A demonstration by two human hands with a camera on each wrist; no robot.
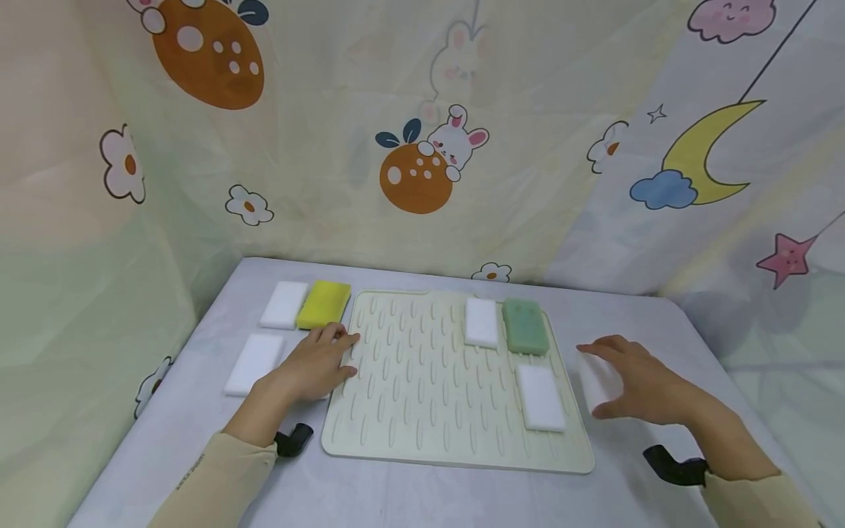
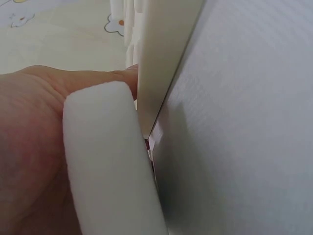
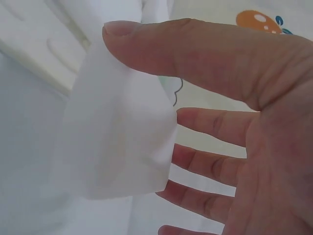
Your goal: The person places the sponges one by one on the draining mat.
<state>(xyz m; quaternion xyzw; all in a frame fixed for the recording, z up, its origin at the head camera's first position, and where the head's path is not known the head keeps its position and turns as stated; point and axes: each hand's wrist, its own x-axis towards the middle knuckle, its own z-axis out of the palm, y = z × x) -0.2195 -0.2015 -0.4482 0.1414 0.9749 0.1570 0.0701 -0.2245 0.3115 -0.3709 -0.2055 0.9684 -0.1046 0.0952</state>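
Observation:
My left hand [image 1: 320,363] is at the left edge of a cream ridged mat [image 1: 405,374], fingertips and thumb right at its rim. Close below that palm, the left wrist view shows a thick white sponge block [image 2: 110,156]. To the right of the mat, my right hand [image 1: 647,381] spreads thumb and fingers wide apart. A pale white piece [image 3: 122,142] appears between its thumb and fingers in the right wrist view; its far side is blurred. On the mat's right part lie a green sponge [image 1: 525,327] and two white sponges [image 1: 481,323].
Left of the mat, a yellow sponge [image 1: 323,304] and white sponges [image 1: 254,364] lie on the white-covered table [image 1: 422,493]. A printed cloth [image 1: 317,147] with bunnies and flowers hangs behind and along the sides. Dark wrist straps [image 1: 673,466] show at both cuffs.

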